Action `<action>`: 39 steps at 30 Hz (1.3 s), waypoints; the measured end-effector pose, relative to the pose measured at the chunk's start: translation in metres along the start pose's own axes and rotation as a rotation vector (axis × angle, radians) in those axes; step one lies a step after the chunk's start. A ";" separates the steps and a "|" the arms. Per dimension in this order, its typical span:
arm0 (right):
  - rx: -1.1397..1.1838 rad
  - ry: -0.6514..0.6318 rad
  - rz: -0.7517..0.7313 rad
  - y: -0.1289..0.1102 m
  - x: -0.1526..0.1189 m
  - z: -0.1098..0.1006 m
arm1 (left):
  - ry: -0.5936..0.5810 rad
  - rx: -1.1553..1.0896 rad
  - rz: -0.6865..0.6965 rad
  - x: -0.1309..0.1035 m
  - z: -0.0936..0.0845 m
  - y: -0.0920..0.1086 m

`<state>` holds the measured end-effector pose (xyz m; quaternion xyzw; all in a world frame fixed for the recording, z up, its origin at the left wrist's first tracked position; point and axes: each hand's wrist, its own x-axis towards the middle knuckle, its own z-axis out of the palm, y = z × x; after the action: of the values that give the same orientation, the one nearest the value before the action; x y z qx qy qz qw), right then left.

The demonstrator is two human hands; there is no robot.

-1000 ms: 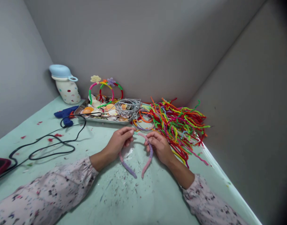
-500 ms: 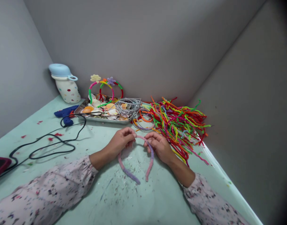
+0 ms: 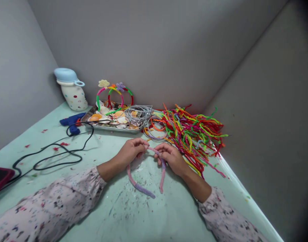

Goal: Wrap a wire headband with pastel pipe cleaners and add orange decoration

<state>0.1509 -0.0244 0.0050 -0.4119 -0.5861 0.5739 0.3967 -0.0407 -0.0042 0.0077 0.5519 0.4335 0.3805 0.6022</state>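
A curved headband [image 3: 163, 171] wrapped in fuzzy pink and purple pipe cleaner is held above the table, its two free ends pointing down toward me. My left hand [image 3: 133, 151] pinches the band just left of its top with thumb and forefinger. On the right side of the top, my right hand [image 3: 171, 157] has its fingers closed around the band at a purple stretch. A short pink length of the band shows between the two hands. My fingers hide the parts they grip.
Behind my hands sits a metal tray [image 3: 113, 127] with shells, wire coils [image 3: 138, 114] and finished flower headbands [image 3: 110, 88]. Colourful pipe cleaners [image 3: 194, 131] are heaped to the right. A blue glue gun [image 3: 72, 121], black cable [image 3: 65, 151], bottle [image 3: 74, 95] and red-edged device [image 3: 1, 178] are left.
The headband's free ends have swung slightly to the right. Both hands keep their hold in nearly the same place. The whole view has shifted a little.
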 end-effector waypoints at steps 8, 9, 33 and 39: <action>0.079 -0.035 0.037 0.000 -0.001 -0.003 | 0.006 0.006 -0.005 0.000 0.000 0.002; 0.056 -0.036 0.033 -0.001 -0.001 -0.003 | 0.007 0.000 -0.006 0.000 0.000 0.002; 0.172 -0.164 0.109 0.012 0.002 -0.016 | 0.009 -0.024 0.001 -0.001 0.000 0.000; 0.099 -0.148 0.110 0.004 0.000 -0.013 | 0.007 -0.042 0.002 -0.002 0.000 0.001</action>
<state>0.1627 -0.0195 0.0012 -0.3797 -0.5614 0.6520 0.3400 -0.0412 -0.0059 0.0086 0.5383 0.4272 0.3919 0.6117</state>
